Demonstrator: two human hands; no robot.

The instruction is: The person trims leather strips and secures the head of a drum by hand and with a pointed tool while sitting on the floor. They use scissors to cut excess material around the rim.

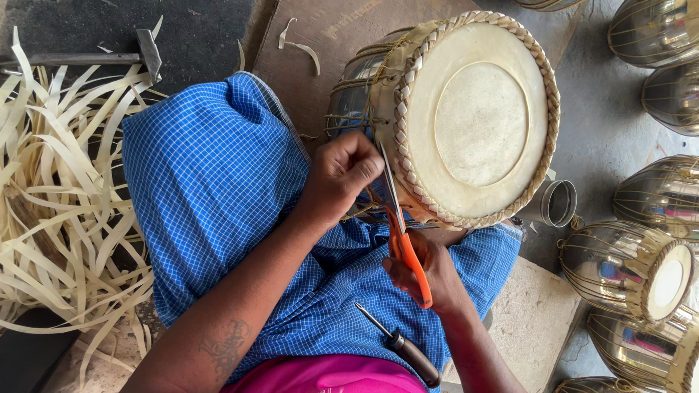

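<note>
Big drum [466, 116] lies tipped across the lap on blue checked cloth [211, 182], pale skin head facing the camera, braided rim [405, 109] turned toward the hands, probably so the lacing edge is easy to reach. Metal shell [349, 87] shows at its left side, wrapped in thin straps.

Left of the lap: large loose heap of pale strips [58, 196] on the floor, close by. A hammer [87, 57] lies at the far left beyond it.

Right side: row of shiny laced drum shells [626, 266] on the grey floor, one with its head fitted. A small metal cup [555, 204] sits just beside the big drum.

Floor is bare grey concrete [604, 124] with a brown board [320, 36] under the drum; a workshop floor, by the look of it.

Left hand [341, 175]: fingers curled shut, pinching strap at the near-left rim, seemingly to hold it taut.

Right hand [429, 273]: fingers closed through the orange scissors [404, 244], blades pointing up at the rim beside the left hand.

An awl with dark handle [400, 346] rests on the cloth near the right forearm.
</note>
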